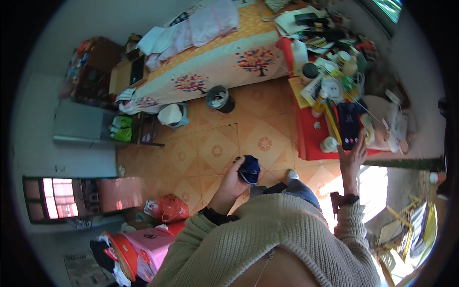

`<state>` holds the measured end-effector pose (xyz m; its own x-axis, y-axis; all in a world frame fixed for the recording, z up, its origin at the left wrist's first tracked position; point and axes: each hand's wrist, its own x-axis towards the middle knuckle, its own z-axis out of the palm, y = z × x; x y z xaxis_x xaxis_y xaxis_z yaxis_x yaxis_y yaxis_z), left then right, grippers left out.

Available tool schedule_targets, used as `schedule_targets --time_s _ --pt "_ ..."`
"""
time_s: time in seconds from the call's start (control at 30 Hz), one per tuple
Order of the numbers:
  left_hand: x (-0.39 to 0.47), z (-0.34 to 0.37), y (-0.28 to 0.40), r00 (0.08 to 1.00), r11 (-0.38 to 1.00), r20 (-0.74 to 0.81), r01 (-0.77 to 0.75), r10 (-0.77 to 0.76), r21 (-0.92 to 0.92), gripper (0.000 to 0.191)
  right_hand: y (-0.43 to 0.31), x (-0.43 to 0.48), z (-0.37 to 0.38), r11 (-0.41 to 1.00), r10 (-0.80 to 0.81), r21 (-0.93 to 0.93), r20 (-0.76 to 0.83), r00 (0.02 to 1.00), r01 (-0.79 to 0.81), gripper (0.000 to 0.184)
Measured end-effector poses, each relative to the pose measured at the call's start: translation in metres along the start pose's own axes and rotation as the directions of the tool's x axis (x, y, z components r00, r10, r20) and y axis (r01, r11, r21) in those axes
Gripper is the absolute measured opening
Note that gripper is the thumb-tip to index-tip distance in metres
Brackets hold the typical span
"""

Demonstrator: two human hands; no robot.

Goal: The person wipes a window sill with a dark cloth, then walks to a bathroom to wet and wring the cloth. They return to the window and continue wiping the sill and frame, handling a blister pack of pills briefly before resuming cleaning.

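Note:
My left hand (229, 184) is closed around a small dark blue bundle (249, 169), held out over the tiled floor; it looks like folded fabric, though I cannot tell exactly what it is. On the right, my right hand (353, 158) reaches to the red-covered table (311, 143), with thumb and fingers spread about the lower end of a smartphone (348, 123). The phone lies face up with its screen lit and small round buttons near the bottom. A white bottle (329, 144) stands just left of my right thumb. A pale roll (368, 131) lies beside my fingertips.
Bottles, cables and boxes crowd the table. A bed (222, 71) runs along the far side. A waste bin (220, 99) and a blue stool (174, 115) stand before it. A red plastic bag (172, 208) and a pink container (152, 244) sit at lower left.

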<state>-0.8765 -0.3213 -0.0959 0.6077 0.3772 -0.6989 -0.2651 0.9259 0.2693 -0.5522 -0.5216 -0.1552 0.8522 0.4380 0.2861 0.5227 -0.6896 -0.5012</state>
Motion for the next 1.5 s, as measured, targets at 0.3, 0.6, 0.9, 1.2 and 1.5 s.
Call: schedule_targets --time_s 0.3,0.6,0.9,1.2,1.5 --pt "0.0 -0.022 0.002 0.997 0.997 -0.048 -0.062 0.06 -0.045 0.038 0.03 0.025 -0.007 0.735 0.234 0.571 0.293 0.927 -0.366 0.091" --pt "-0.025 -0.059 0.05 0.988 0.981 -0.072 -0.146 0.138 -0.125 0.027 -0.026 0.01 -0.099 0.217 0.106 0.88 0.409 0.906 -0.423 0.066" --pt "-0.093 -0.181 0.138 0.925 0.881 0.006 -0.36 0.38 -0.306 0.024 -0.274 -0.017 -0.003 -0.161 -0.466 0.645 0.617 0.634 -0.747 0.091" --pt "-0.221 -0.341 0.18 0.732 0.546 -0.352 -0.674 0.583 -0.497 0.02 -0.513 -0.146 0.148 0.017 -0.69 0.05 0.724 0.024 -0.999 0.061" --pt "-0.245 -0.438 0.197 0.579 0.222 -0.631 -0.802 0.516 -0.554 0.022 -0.644 -0.171 0.308 0.277 -0.533 0.009 0.834 -0.145 -0.961 0.036"
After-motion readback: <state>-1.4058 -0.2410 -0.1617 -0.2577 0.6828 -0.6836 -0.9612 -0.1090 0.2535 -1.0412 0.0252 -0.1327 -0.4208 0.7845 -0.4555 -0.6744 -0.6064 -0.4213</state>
